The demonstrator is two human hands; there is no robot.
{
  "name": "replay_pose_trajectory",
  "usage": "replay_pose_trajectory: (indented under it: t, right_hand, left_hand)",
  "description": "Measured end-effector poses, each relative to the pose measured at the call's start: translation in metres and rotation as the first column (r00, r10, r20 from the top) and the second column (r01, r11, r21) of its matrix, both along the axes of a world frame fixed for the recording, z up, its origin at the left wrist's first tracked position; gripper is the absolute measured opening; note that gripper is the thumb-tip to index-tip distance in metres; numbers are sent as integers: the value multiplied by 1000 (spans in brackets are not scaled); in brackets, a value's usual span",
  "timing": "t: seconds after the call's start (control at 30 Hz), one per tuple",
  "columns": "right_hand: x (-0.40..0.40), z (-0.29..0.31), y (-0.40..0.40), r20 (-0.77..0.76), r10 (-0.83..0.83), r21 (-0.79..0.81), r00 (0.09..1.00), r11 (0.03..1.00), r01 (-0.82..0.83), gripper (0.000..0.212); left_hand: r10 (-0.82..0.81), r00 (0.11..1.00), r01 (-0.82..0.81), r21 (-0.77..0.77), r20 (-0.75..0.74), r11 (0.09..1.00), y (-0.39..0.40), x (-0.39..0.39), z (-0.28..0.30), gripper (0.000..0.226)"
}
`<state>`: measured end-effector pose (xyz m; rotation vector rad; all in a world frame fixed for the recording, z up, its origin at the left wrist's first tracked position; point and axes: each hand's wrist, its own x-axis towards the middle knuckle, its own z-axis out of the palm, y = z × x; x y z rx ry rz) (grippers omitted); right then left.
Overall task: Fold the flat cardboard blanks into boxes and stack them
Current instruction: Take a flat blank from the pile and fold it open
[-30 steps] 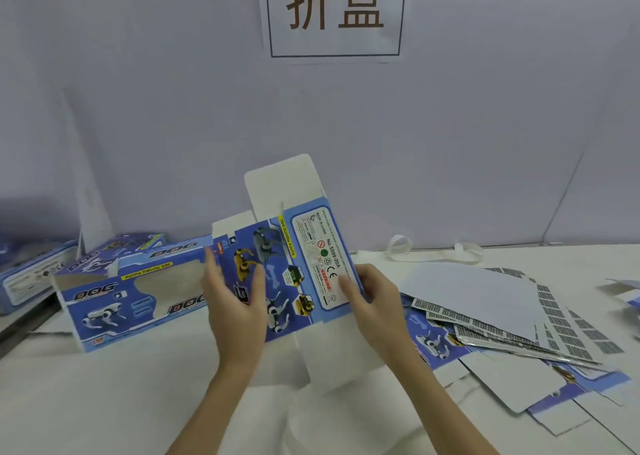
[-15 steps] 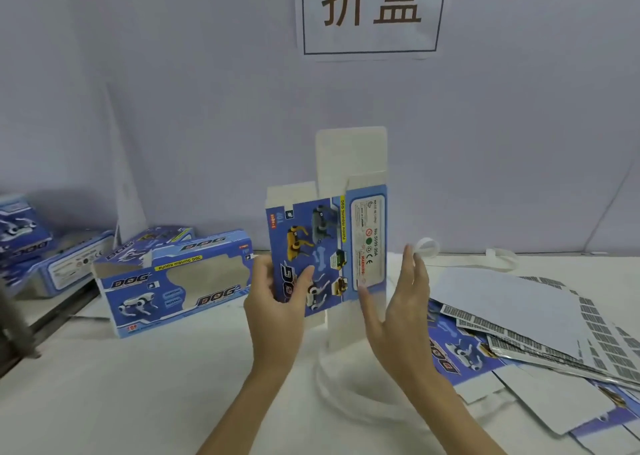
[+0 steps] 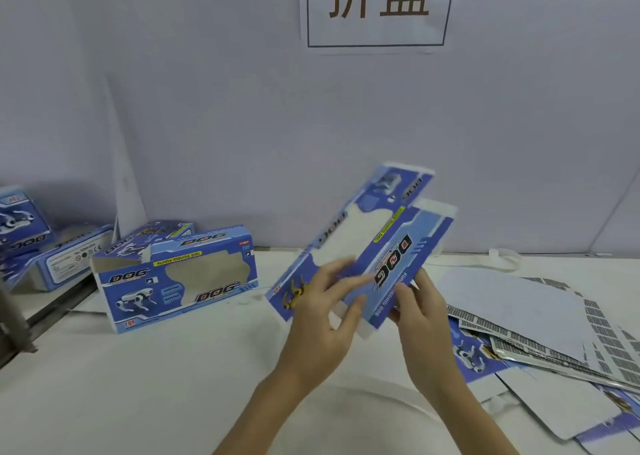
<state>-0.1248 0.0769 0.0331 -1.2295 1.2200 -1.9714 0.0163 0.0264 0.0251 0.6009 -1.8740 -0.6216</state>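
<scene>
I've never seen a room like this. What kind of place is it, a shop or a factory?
Probably a packing workstation, not a shop. A wall sign in Chinese reads "fold boxes". Flat blanks lie heaped on the table, folded boxes stand at the left, and both hands hold another box.

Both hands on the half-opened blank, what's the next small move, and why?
Probably square it up: the blank looks only partly opened, tilted above the table, with the left hand and right hand gripping its near end. Then tuck the end flaps.
</scene>
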Motion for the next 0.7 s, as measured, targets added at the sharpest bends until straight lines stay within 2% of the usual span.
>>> replay_pose_trajectory:
  t: [0.1,0.17,0.2,0.27,0.33,0.37,0.5,0.7]
  right_hand:
    - [-13,0,-5,114,32,98,993,994,-44,39]
    - [-22,-1,-5,142,47,130,989,989,-65,37]
    - [-24,-1,-4,146,68,137,987,987,-88,37]
    - [-25,-4,-5,147,129,160,981,975,-153,37]
    - [-21,-7,-7,173,181,174,968,962,-211,35]
    - [-17,-8,-7,186,192,176,964,958,-225,35]
    - [-5,-12,-5,151,184,158,971,965,-208,61]
    - [4,-18,-7,62,96,145,993,984,-104,59]
  left_hand:
    - [303,947,-312,78,104,947,-18,8,-3,68]
    - [399,903,-423,176,157,889,-31,21,-2,89]
    - [371,920,-393,251,129,885,-36,27,-2,94]
    - [252,967,-226,375,-21,899,-39,32,-3,94]
    - [246,966,-207,335,-77,919,-36,29,-3,101]
    - [264,962,-231,302,-72,925,-34,27,-4,108]
    - [314,949,-305,223,-5,926,-31,23,-3,121]
    - [305,952,-297,240,5,924,-31,23,-4,119]
